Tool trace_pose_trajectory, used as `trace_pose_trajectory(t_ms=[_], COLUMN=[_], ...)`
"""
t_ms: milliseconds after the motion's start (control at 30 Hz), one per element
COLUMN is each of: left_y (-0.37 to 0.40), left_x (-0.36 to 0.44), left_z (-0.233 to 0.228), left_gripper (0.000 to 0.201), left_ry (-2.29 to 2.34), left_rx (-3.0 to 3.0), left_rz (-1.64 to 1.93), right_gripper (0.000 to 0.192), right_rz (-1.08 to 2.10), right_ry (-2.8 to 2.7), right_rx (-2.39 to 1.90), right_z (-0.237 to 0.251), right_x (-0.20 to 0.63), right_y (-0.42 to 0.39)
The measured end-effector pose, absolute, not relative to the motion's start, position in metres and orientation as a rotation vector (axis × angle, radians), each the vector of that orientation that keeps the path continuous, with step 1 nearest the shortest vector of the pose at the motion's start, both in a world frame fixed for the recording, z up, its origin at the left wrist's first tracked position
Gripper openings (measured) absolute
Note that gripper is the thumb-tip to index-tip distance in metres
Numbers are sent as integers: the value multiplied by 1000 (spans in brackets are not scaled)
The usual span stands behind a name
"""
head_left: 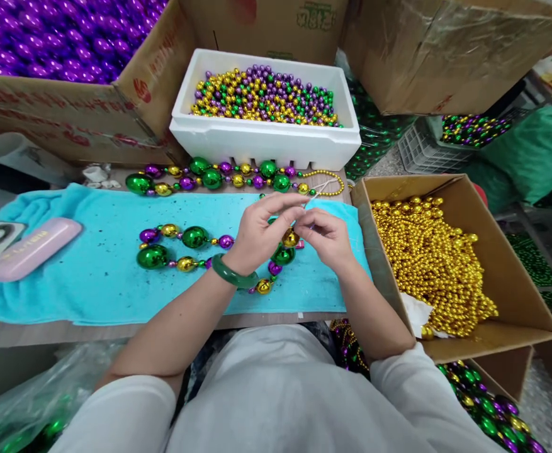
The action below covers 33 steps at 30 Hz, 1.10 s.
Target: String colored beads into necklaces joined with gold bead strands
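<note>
A person in a white top sits at a worktop (44, 330) crowded with boxes of beads. At the far left, a big cardboard box (63, 107) brims with purple beads (44, 34). To the right stands an open carton (506, 277) heaped with gold beads (433, 258). Straight ahead sits a white foam box (261, 141) full of small mixed beads in gold, purple and green.

A turquoise towel (91, 277) covers the middle of the worktop. Along its far edge lies a finished strand (219, 177) of large green, purple and gold balls. On the towel, just in front of the person, lies a second necklace (181, 246) of the same colours, curled in a loop.

A pink case (30, 247) rests on the towel's left end.

Both hands meet above the right end of that loop. The left hand (259, 229), with a green bangle (233, 275) on its wrist, has its fingers curled, pinching a thin white string (321, 187). The right hand (327, 236) is closed in a pinch on the same string beside it, fingertips nearly touching the left's.
</note>
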<state>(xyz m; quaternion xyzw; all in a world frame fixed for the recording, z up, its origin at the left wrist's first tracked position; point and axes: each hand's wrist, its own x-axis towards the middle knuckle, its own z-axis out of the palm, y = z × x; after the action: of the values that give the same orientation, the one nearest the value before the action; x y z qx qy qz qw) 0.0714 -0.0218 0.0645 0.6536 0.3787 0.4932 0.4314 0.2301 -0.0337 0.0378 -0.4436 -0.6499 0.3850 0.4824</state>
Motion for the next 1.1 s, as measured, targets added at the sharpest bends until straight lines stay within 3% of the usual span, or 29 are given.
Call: trace_pose_trajectory(t_ms=[133,333,600,767,967,1100], left_y=[-46,-55,-29,-46,-50,-44], left_x=[44,37,69,94,112,106], left_z=[29,-25,-33,-33,-44,-43], left_gripper=[43,34,20,27,31,33], left_ry=[1097,1388,1483,1446,1404,1357], left_rx=[1730,1873,2066,2173,2084,1933], left_rz=[954,788,775,641,657,769], right_gripper=[16,20,17,29,14,19], right_rz=[975,1209,582,689,913,900], right_ry=[-1400,-1141,-1552,-1749,-1763,-1766], right_rx=[-1263,-1464,-1865,-2340,-2266,-2045], right_z=[14,-43,-34,-22,-39,-29], right_x=[238,240,269,272,259,261], right_y=[-37,-41,12,67,83,67])
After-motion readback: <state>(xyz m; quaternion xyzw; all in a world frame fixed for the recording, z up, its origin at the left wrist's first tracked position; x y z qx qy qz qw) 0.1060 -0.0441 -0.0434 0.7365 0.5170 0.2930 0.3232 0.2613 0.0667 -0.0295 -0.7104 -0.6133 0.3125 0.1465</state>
